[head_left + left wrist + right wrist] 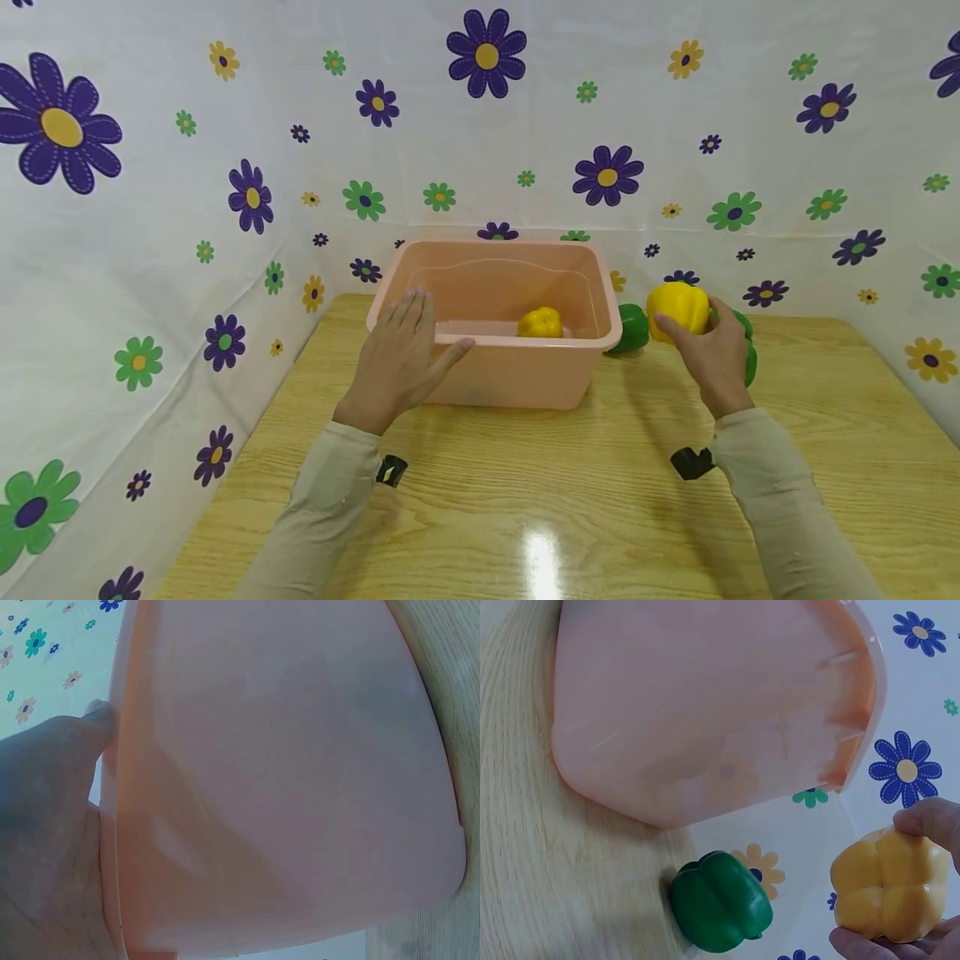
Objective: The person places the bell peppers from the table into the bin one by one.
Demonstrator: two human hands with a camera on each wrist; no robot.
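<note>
A pink plastic tub (510,375) stands on the table with one yellow bell pepper (541,322) inside. My left hand (397,358) rests on the tub's near rim at the left, fingers straight and thumb spread along the edge. To the right of the tub, my right hand (716,354) grips another yellow bell pepper (889,885) between thumb and fingers, held above the table. A green bell pepper (720,901) lies beside the tub's right end. Behind my right hand a second green bell pepper (750,358) is partly hidden.
The wooden table (480,500) runs up to a white flower-print cloth (465,117) hanging behind and at the sides. A dark wrist mount (691,463) sticks out from the right sleeve, and another dark mount (392,471) from the left.
</note>
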